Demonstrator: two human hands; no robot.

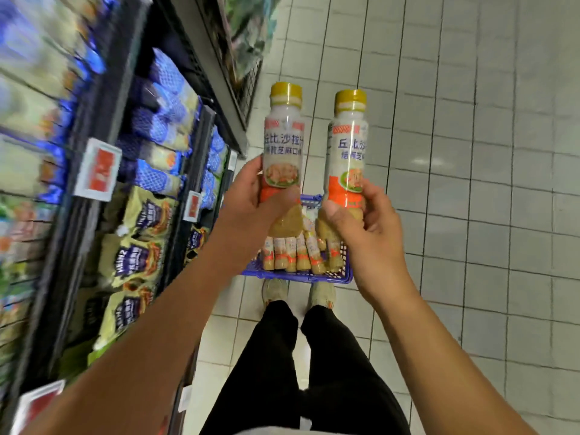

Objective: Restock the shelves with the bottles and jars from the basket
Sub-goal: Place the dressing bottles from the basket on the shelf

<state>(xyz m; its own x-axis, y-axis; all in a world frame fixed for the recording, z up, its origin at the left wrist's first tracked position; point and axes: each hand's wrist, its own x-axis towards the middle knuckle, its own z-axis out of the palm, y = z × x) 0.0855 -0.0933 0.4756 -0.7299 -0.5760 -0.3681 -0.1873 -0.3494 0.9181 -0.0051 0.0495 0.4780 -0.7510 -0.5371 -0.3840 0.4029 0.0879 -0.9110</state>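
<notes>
Early days: left hand [248, 199] and right hand [361, 221] each grip a sesame dressing bottle [282, 142], while the blue basket [301, 276] holds plenty more waiting for the shelves [94, 127].

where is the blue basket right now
In the head view the blue basket sits on the tiled floor just ahead of the person's shoes, low centre, with the shelves to its left.

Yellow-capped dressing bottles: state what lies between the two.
Head view: only grey tiled floor and the blue plastic basket's rim, between left bottle and right bottle.
</notes>
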